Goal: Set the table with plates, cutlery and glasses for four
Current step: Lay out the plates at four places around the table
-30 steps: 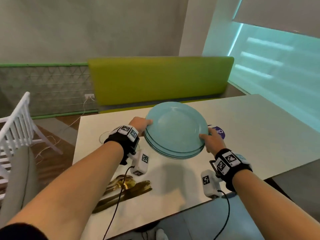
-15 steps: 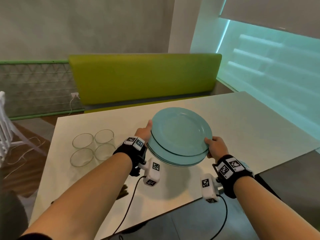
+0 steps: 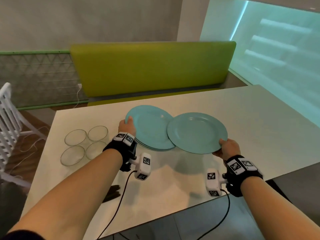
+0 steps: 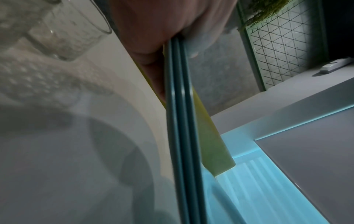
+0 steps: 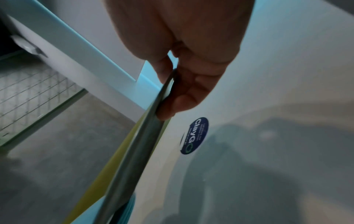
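Note:
My left hand (image 3: 127, 124) grips the left rim of a stack of teal plates (image 3: 150, 129) held above the white table (image 3: 259, 122). In the left wrist view the stack's edges (image 4: 181, 121) show three rims pinched between thumb and fingers. My right hand (image 3: 226, 147) pinches the near-right rim of a single teal plate (image 3: 197, 132), which overlaps the stack's right side. The right wrist view shows that plate's edge (image 5: 153, 112) between thumb and fingers. Several clear glasses (image 3: 84, 144) stand grouped on the table, left of my left hand.
Dark cutlery (image 3: 112, 193) lies near the table's front edge under my left forearm. A round blue sticker (image 5: 194, 135) is on the tabletop. A green bench back (image 3: 152, 66) runs behind the table, and a white chair (image 3: 8, 122) stands at the left.
The top plate has come off the stack and moved right in my right hand. My left hand keeps the remaining stack, now slightly further left. The view has tilted downward.

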A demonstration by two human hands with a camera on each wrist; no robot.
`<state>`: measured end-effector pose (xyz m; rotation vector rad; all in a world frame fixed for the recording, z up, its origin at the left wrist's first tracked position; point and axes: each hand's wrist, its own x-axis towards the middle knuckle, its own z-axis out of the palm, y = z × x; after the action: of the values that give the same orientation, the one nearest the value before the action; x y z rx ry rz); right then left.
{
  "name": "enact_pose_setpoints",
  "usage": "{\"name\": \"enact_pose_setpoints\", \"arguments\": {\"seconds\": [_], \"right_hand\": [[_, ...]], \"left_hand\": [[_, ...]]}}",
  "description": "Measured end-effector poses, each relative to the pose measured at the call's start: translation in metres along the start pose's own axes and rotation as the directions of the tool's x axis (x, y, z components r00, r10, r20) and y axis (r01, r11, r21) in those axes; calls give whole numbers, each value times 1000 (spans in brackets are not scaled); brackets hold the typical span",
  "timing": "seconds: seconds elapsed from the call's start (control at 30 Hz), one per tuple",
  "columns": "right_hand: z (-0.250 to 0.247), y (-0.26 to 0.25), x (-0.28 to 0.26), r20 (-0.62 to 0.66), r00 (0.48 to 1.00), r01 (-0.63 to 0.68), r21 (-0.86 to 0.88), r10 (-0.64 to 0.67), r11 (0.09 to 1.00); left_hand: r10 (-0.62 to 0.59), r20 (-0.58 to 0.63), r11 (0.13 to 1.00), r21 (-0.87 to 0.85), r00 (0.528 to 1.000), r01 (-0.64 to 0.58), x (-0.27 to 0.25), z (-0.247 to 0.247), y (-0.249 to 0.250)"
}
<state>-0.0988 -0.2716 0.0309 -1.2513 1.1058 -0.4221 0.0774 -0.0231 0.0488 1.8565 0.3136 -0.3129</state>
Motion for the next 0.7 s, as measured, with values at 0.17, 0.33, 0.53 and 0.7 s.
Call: {"name": "enact_pose_setpoints", "arguments": {"seconds": [0.17,0.33,0.53,0.7], "right_hand": [[-9,22,-14,-117,992,-32,48,38,998],[-5,60,-30,-199,978,-58,36,64,998],[13,98,-54,-203,971,-109,91,126,990],[23,116,-69,-189,972,-124,81,137,989]], "left_hand": [[49,-27,998,44,998,-47,17,-24,4],[41,-18,998,58,999,-40,29,-46,0],[47,29,997,56,998,-48,29,-59,-6],[49,55,997,55,997,-52,27,-65,-18]]}}
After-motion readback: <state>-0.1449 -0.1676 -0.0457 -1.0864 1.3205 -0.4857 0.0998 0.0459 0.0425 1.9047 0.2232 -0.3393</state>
